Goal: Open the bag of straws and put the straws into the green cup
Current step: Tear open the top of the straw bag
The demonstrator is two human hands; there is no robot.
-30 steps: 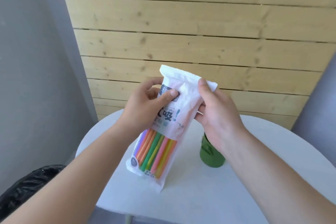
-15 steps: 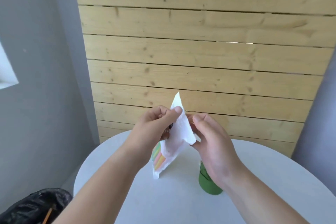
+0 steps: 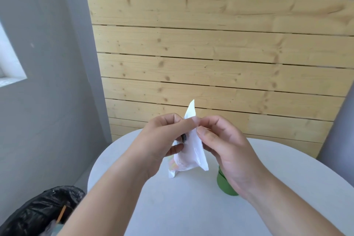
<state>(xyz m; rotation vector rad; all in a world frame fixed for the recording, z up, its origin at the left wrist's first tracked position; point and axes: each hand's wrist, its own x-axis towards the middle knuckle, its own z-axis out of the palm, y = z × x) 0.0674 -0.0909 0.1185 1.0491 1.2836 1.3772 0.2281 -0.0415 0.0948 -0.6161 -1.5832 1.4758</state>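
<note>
I am seeing 2 hands, left hand and right hand, now pinching the bag of straws, turned edge-on above the table since 1 second ago; tearing looks imminent, green cup waiting beside.

Can see only a small piece of the green cup, with the rest hidden behind the right hand. Can make out just a faint bit of color from the straws through the bag of straws, too blurry to count. Cannot read the dark mark on the bag by the left hand. Cut off at the bottom edge: both arms and the near side of the desk. Cut off at the corner: the black trash bag, with a thin orange stick inside, too small to tell what it is.
</note>
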